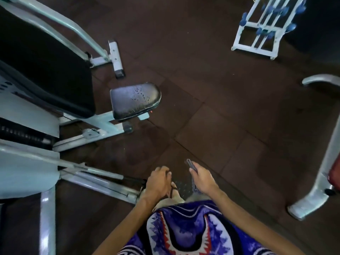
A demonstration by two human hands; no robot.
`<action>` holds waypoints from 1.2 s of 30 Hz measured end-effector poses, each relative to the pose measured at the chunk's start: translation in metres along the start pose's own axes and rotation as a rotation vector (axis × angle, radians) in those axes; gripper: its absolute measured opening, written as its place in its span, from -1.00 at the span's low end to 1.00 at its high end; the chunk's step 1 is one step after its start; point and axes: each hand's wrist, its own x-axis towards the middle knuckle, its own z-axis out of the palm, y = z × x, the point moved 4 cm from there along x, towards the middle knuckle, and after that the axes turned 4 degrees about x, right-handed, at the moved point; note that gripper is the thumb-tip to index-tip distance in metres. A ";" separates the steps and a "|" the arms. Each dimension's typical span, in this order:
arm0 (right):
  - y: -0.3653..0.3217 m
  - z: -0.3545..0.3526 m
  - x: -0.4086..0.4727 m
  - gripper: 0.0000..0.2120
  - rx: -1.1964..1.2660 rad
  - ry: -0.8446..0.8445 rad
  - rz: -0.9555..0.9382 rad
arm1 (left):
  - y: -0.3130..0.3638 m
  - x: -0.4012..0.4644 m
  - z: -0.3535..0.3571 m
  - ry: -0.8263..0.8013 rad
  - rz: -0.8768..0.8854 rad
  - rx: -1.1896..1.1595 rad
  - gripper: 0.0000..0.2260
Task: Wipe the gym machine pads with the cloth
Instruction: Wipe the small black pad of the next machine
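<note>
Nearest the camera is a blue and white patterned shirt (185, 230), with both forearms reaching forward over it. The right hand (202, 178) curls around a dark grey item (191, 165) that may be the folded cloth; the view is too dim to be sure. The left hand (159, 183) hangs just beside it with fingers loosely curled, holding nothing. Well ahead and to the left stands the gym machine (77, 124) on its pale frame, its black seat pad (135, 100) speckled with droplets and its black back pad (46, 70) rising beside it. Dark rubber floor tiles (220, 107) lie below.
</note>
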 end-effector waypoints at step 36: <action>-0.196 0.044 0.530 -0.51 -0.275 -0.087 -0.277 | -0.154 0.486 -0.178 0.449 -0.144 0.063 -0.58</action>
